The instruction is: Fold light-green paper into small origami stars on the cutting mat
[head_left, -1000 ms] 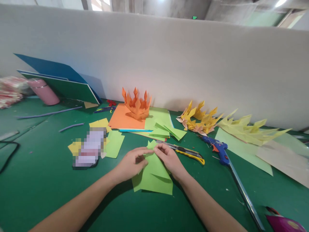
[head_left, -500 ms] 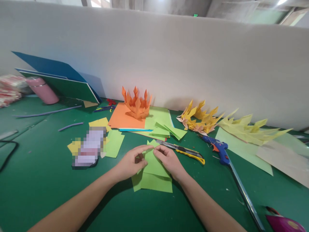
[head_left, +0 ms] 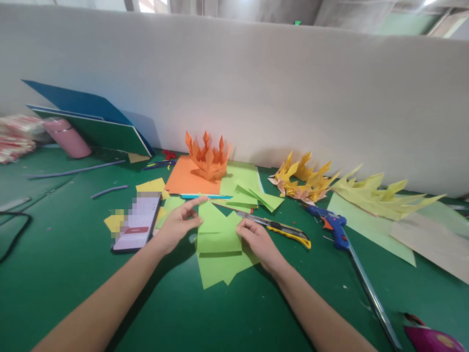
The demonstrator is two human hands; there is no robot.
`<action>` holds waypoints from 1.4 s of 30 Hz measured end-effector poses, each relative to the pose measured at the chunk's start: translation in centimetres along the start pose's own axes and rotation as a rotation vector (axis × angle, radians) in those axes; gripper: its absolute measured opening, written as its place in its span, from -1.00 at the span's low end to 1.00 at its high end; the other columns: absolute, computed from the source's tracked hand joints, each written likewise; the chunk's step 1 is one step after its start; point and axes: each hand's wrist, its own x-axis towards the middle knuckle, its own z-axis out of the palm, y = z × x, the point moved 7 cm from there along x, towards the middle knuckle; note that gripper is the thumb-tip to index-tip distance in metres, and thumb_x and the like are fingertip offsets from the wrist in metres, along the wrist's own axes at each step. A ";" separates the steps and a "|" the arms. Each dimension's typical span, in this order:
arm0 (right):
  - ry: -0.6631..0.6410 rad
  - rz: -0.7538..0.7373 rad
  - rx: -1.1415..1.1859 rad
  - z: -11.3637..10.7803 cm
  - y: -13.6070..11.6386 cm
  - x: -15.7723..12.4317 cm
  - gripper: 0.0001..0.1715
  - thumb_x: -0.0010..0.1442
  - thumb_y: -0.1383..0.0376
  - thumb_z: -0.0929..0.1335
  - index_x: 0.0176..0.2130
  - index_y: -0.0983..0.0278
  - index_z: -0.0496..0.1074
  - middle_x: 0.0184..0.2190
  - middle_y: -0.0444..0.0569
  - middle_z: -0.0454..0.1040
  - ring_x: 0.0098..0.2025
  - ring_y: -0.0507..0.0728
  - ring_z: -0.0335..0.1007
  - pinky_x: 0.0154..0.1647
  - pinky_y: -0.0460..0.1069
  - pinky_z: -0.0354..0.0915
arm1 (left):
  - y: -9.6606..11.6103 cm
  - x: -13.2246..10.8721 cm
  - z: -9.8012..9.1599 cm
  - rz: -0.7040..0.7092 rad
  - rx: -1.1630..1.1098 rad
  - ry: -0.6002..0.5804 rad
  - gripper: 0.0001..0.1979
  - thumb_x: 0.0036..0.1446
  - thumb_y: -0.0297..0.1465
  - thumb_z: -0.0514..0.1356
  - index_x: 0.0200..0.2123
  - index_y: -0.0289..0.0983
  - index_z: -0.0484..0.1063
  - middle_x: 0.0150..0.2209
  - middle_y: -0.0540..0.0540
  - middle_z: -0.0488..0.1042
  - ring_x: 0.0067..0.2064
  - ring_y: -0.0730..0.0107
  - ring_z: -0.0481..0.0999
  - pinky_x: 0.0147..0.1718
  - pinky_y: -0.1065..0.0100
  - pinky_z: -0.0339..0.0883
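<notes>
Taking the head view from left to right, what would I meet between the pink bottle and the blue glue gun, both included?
Pink bottle, phone, left hand, green paper, right hand, blue glue gun.

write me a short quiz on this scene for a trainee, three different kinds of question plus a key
1. Multiple choice: what is the person's right hand holding?
A) the pink flask
B) green paper
C) the orange crown

2. True or false: as pictured, the utility knife lies to the left of the phone.

3. Fill in the blank: the body of the glue gun is mainly ____ in colour.

Key
1. B: the thumb and fingers pinch the edge of the green paper.
2. False: the utility knife lies to the right of the phone.
3. Blue.
</notes>
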 end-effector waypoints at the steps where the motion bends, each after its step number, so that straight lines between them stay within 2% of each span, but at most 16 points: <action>1: -0.005 0.017 0.024 0.0 0.2 0.0 -0.75 -0.08 0.17 0.32 -0.61 0.24 0.20 -0.71 -0.29 0.15 -0.61 -0.04 0.04 -0.54 -0.11 0.00 | -0.1 0.1 -0.3 -0.011 -0.027 0.016 -0.46 -0.14 -0.41 0.25 0.01 -0.26 0.40 -0.55 0.08 0.26 -0.47 0.47 0.23 -0.45 0.41 0.12; 5: 0.011 0.037 0.165 -0.2 0.6 0.0 -0.68 -0.09 0.15 0.38 -0.61 0.24 0.20 -0.73 -0.30 0.15 -0.63 -0.05 0.05 -0.56 -0.13 0.07 | -0.4 0.3 -0.6 -0.021 -0.113 0.059 -0.44 -0.18 -0.39 0.30 0.00 -0.28 0.41 -0.55 0.08 0.28 -0.47 0.46 0.24 -0.43 0.40 0.14; 7: 0.016 0.020 0.267 -0.4 0.6 0.1 -0.65 -0.09 0.07 0.41 -0.55 0.23 0.25 -0.66 -0.27 0.24 -0.59 -0.03 0.15 -0.54 -0.11 0.17 | -0.4 0.2 -0.4 -0.008 -0.161 0.081 -0.43 -0.19 -0.39 0.31 -0.01 -0.25 0.41 -0.54 0.08 0.27 -0.45 0.47 0.25 -0.41 0.40 0.16; 9: -0.007 -0.005 0.330 -0.4 0.6 0.1 -0.60 -0.08 -0.03 0.41 -0.41 0.22 0.33 -0.52 -0.20 0.39 -0.50 0.03 0.29 -0.46 -0.06 0.27 | -0.5 0.0 -0.1 0.003 -0.223 0.102 -0.43 -0.19 -0.39 0.32 -0.01 -0.24 0.39 -0.52 0.09 0.25 -0.43 0.48 0.26 -0.38 0.41 0.19; 12: -0.059 -0.036 0.295 -0.1 0.5 0.0 -0.44 -0.09 -0.04 0.43 -0.16 0.21 0.36 -0.31 -0.07 0.51 -0.31 0.14 0.43 -0.27 0.04 0.35 | -0.7 -0.3 0.8 0.003 -0.307 0.120 -0.46 -0.18 -0.39 0.33 -0.04 -0.21 0.35 -0.44 0.08 0.28 -0.42 0.51 0.27 -0.36 0.41 0.23; 15: -0.099 -0.097 0.208 0.2 0.1 -0.4 -0.36 -0.14 0.04 0.48 -0.08 0.20 0.37 -0.16 0.01 0.51 -0.09 0.22 0.41 -0.06 0.11 0.31 | -0.7 -0.8 1.6 0.027 -0.335 0.146 -0.54 -0.21 -0.39 0.34 -0.17 -0.18 0.31 -0.21 0.03 0.30 -0.36 0.52 0.31 -0.34 0.41 0.27; 18: -0.120 -0.129 0.112 0.6 -0.2 -0.8 -0.33 -0.18 0.10 0.50 -0.05 0.20 0.38 -0.09 0.03 0.49 -0.01 0.24 0.38 0.03 0.15 0.27 | -0.8 -1.1 2.5 0.030 -0.313 0.126 -0.58 -0.21 -0.40 0.34 -0.26 -0.19 0.24 -0.30 0.07 0.27 -0.36 0.51 0.33 -0.39 0.44 0.27; 21: -0.070 -0.156 0.056 0.7 0.1 -0.9 -0.37 -0.17 0.12 0.49 -0.07 0.22 0.40 -0.05 0.05 0.47 0.00 0.24 0.37 0.06 0.16 0.25 | -1.3 -1.2 3.4 0.024 -0.280 0.050 -0.59 -0.21 -0.41 0.33 -0.30 -0.20 0.18 -0.44 0.11 0.25 -0.40 0.49 0.36 -0.47 0.48 0.26; 25: 0.116 -0.204 -0.035 -0.2 0.7 -0.7 -0.51 -0.11 0.13 0.43 -0.16 0.26 0.44 -0.15 0.06 0.51 -0.05 0.24 0.40 0.02 0.16 0.29 | -1.5 -1.2 4.0 0.074 -0.222 -0.005 -0.63 -0.16 -0.39 0.30 -0.29 -0.21 0.20 -0.43 0.07 0.31 -0.36 0.45 0.40 -0.45 0.45 0.31; 27: 0.169 -0.293 -0.142 -0.4 0.1 -0.9 -0.69 -0.04 0.16 0.39 -0.26 0.25 0.46 -0.28 0.03 0.54 -0.16 0.22 0.44 -0.09 0.12 0.34 | -1.3 -1.2 3.9 0.088 -0.181 -0.007 -0.67 -0.13 -0.33 0.29 -0.28 -0.22 0.26 -0.35 0.01 0.35 -0.31 0.41 0.41 -0.40 0.40 0.34; 30: 0.138 -0.595 -0.386 0.3 -2.2 -2.0 -0.89 0.07 0.25 0.32 -0.39 0.23 0.44 -0.40 -0.04 0.49 -0.31 0.15 0.40 -0.24 0.05 0.32 | -1.0 -1.2 3.7 0.072 -0.117 -0.029 -0.68 -0.04 -0.16 0.23 -0.28 -0.25 0.39 -0.15 -0.12 0.38 -0.20 0.32 0.41 -0.28 0.32 0.36; 32: 0.120 -0.783 -0.555 0.9 -3.4 -3.1 -0.86 0.14 0.32 0.28 -0.38 0.22 0.44 -0.38 -0.05 0.46 -0.28 0.13 0.36 -0.23 0.03 0.27 | -1.0 -1.3 3.6 0.015 -0.128 -0.058 -0.59 0.03 -0.03 0.13 -0.28 -0.26 0.45 -0.09 -0.15 0.40 -0.15 0.26 0.42 -0.18 0.27 0.34; 34: 0.106 -0.896 -0.705 1.5 -4.0 -3.9 -0.85 0.17 0.35 0.28 -0.35 0.21 0.44 -0.35 -0.04 0.44 -0.25 0.12 0.34 -0.20 0.04 0.23 | -1.4 -1.3 3.6 -0.086 -0.193 -0.077 -0.50 0.06 0.04 0.07 -0.24 -0.27 0.48 -0.12 -0.17 0.45 -0.13 0.21 0.44 -0.14 0.23 0.33; 38: 0.097 -0.993 -0.857 2.2 -4.2 -4.7 -0.86 0.18 0.38 0.28 -0.30 0.20 0.44 -0.29 -0.01 0.42 -0.19 0.15 0.30 -0.12 0.07 0.19 | -2.0 -1.4 3.6 -0.240 -0.424 -0.053 -0.49 0.03 0.02 0.12 -0.18 -0.28 0.47 -0.18 -0.17 0.49 -0.13 0.16 0.47 -0.20 0.24 0.36; 42: 0.059 -1.000 -0.885 2.4 -4.1 -4.6 -0.81 0.17 0.38 0.28 -0.28 0.16 0.47 -0.21 0.00 0.42 -0.12 0.17 0.28 -0.07 0.10 0.19 | -1.9 -1.4 3.8 -0.281 -0.565 -0.039 -0.66 0.03 -0.19 0.20 -0.16 -0.24 0.43 -0.20 -0.12 0.45 -0.11 0.18 0.46 -0.27 0.29 0.36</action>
